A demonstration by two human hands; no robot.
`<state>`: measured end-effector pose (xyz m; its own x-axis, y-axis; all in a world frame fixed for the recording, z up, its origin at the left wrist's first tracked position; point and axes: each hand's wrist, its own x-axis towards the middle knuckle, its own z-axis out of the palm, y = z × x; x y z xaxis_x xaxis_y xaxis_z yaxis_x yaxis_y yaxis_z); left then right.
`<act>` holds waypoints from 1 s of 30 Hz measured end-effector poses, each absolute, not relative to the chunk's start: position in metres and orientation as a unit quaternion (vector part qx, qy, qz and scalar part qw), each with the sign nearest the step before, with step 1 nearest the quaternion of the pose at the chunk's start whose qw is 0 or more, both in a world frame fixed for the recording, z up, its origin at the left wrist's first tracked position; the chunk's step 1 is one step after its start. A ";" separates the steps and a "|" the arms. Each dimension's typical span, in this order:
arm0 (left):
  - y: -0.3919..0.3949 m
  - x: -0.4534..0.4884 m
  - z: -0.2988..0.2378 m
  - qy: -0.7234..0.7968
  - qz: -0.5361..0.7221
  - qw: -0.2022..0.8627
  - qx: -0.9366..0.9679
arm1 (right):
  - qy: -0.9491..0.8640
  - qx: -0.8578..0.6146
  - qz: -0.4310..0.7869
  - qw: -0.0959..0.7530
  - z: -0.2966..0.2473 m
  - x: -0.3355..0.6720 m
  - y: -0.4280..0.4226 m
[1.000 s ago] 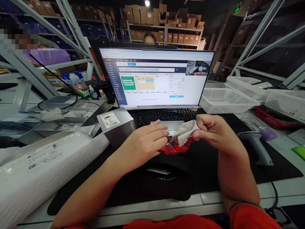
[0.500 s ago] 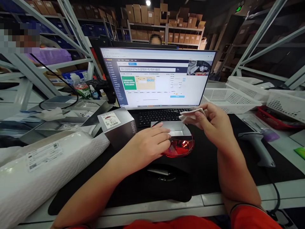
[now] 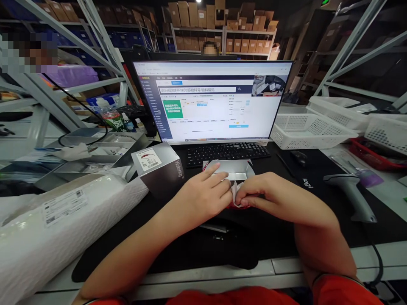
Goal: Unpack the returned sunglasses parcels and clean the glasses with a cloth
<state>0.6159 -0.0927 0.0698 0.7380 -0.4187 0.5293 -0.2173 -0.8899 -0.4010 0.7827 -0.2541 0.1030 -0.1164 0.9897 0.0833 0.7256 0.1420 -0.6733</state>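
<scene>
My left hand (image 3: 205, 192) rests curled over red-lensed glasses (image 3: 231, 205) on the black desk mat (image 3: 286, 231), only a sliver of red showing under my fingers. My right hand (image 3: 259, 195) is closed on a small white cloth (image 3: 235, 194), pressing it down on the glasses right against my left fingertips. Just behind my hands lies an open silver tray box (image 3: 232, 168). A grey product box (image 3: 159, 165) with a white label stands to the left.
A monitor (image 3: 211, 101) and black keyboard (image 3: 227, 151) stand behind. White baskets (image 3: 307, 131) and a barcode scanner (image 3: 354, 195) are on the right. A white padded package (image 3: 60, 224) and metal trays (image 3: 92, 154) lie left. Another person sits behind the monitor.
My right hand, which had lifted the cloth up toward the keyboard, has come back down onto the glasses beside my left hand. The lens is now mostly covered.
</scene>
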 end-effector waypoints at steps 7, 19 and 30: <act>-0.094 0.615 0.069 0.177 -0.331 0.160 -0.913 | -0.641 -0.650 0.239 0.332 0.095 0.774 -0.250; -0.082 0.622 0.064 0.177 -0.361 0.194 -0.895 | -0.626 -0.680 0.157 0.347 0.082 0.776 -0.231; -0.081 0.610 0.076 0.205 -0.343 0.064 -0.914 | -0.669 -0.583 0.328 0.323 0.101 0.822 -0.253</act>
